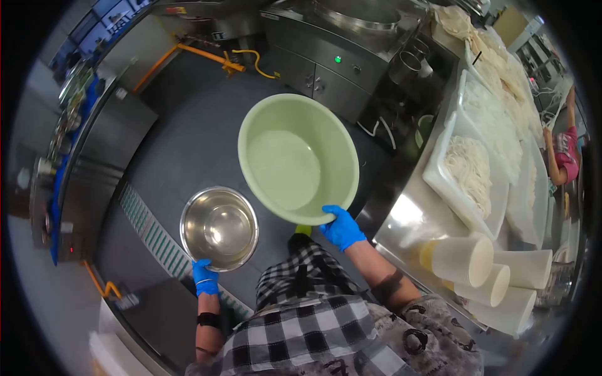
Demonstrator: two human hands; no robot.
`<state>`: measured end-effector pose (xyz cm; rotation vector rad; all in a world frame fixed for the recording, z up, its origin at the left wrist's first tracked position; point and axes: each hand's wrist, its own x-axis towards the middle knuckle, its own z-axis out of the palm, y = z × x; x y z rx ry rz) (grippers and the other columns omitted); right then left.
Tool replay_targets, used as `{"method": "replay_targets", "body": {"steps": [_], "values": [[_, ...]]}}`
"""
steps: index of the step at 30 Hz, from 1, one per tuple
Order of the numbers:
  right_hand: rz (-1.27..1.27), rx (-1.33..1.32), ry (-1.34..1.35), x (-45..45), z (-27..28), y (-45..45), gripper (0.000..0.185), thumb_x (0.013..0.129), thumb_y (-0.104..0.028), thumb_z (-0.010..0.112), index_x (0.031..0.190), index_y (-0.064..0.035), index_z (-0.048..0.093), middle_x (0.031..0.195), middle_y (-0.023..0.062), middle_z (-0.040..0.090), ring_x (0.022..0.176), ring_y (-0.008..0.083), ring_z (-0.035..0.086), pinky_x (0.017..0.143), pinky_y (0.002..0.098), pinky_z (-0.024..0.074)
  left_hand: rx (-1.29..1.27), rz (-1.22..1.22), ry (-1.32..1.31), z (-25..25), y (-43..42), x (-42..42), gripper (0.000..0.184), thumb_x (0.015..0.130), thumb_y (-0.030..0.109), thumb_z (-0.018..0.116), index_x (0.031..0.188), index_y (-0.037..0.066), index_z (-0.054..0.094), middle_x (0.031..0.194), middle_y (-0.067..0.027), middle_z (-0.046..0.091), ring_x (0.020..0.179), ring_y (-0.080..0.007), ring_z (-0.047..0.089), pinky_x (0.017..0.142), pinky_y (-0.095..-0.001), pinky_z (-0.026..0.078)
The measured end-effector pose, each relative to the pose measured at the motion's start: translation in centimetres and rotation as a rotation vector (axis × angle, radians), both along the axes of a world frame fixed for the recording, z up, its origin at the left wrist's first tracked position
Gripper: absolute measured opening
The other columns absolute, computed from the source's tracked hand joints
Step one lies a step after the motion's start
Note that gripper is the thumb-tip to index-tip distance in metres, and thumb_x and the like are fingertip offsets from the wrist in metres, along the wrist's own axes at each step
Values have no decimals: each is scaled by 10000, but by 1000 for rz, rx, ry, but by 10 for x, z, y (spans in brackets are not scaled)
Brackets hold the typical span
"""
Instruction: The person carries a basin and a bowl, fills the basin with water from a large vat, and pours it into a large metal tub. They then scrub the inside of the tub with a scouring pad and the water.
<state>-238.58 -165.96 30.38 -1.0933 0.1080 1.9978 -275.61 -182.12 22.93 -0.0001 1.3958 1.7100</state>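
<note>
A large pale green basin (282, 163) hangs over the floor in front of me, with nothing in it. My right hand (342, 228), in a blue glove, grips its near rim. To the left is a smaller shiny metal bowl (221, 229), also with nothing inside. My left hand (205, 277), gloved in blue, has its fingers closed on the bowl's lower left rim. The basin and the bowl are apart, the bowl lower in view.
On the right, a steel counter (404, 216) bears white trays of noodles (467, 169) and several white containers (467, 260). A steel cooking unit (326, 62) stands ahead. Another person (567, 153) is at the far right. A drain grate (157, 238) crosses the floor.
</note>
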Motion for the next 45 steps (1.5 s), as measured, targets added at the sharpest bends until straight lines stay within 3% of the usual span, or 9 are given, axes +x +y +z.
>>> {"method": "replay_targets", "body": {"steps": [4,10,16,22,28,32,34,37,45], "values": [[-94,-114,91,-4,-55,29,211,713,-116,559,903,-85,472,807,51,531,665,186,527,487,295,452,-7,-235,-136,-28,111,11,495,524,-31,484,1015,36,473,946,-88,515,847,-244,505,724,-343,431],[-326,-238,-97,6,-100,21,411,718,-57,514,1109,-27,393,1109,107,451,1039,253,427,877,384,367,-152,-422,-33,-200,240,-10,438,562,-45,473,996,8,488,844,-83,545,751,-217,538,658,-301,450],[-557,-491,-285,31,-187,-5,423,690,-49,500,1101,-26,403,1081,136,471,999,283,460,874,388,373,-303,-636,-75,-351,366,31,420,537,-65,478,952,-3,508,833,-97,548,730,-201,543,628,-275,451],[-713,-551,-390,17,-210,-10,460,677,-39,477,1125,-23,379,1100,143,451,1018,294,441,880,417,358,-294,-747,-117,-492,404,80,374,540,-88,478,899,-3,542,785,-87,568,694,-197,553,610,-268,456],[-728,-574,-534,25,-227,-7,490,647,-92,496,1121,-19,395,1088,141,470,1015,294,446,891,409,346,-311,-827,-178,-555,411,126,322,580,-64,535,892,12,539,775,-71,558,669,-176,541,605,-263,451],[-702,-582,-542,25,-215,3,482,649,-87,503,1116,-29,402,1089,130,469,1014,288,446,891,406,348,-573,-1192,-15,-541,409,118,394,724,198,597,1055,101,406,891,-55,497,741,-165,509,574,-316,451],[-718,-586,-509,21,-207,4,468,650,-73,503,1107,-31,410,1081,126,473,1006,286,451,890,403,351,-628,-1443,532,-522,403,96,409,718,215,604,1057,112,399,900,-50,482,762,-162,492,576,-322,442],[-723,-562,-465,10,-181,20,443,654,-49,504,1089,-35,422,1058,117,486,988,280,463,880,401,362,-622,-1222,56,-414,415,60,395,729,229,592,1060,113,410,928,-42,484,821,-174,504,605,-312,440],[-579,-323,-372,-19,-82,122,415,666,-49,503,1070,-42,410,937,95,519,791,221,555,571,324,498,-616,-1025,122,-156,437,-69,266,740,147,573,980,94,471,854,-57,534,678,-172,560,517,-270,456]]}}
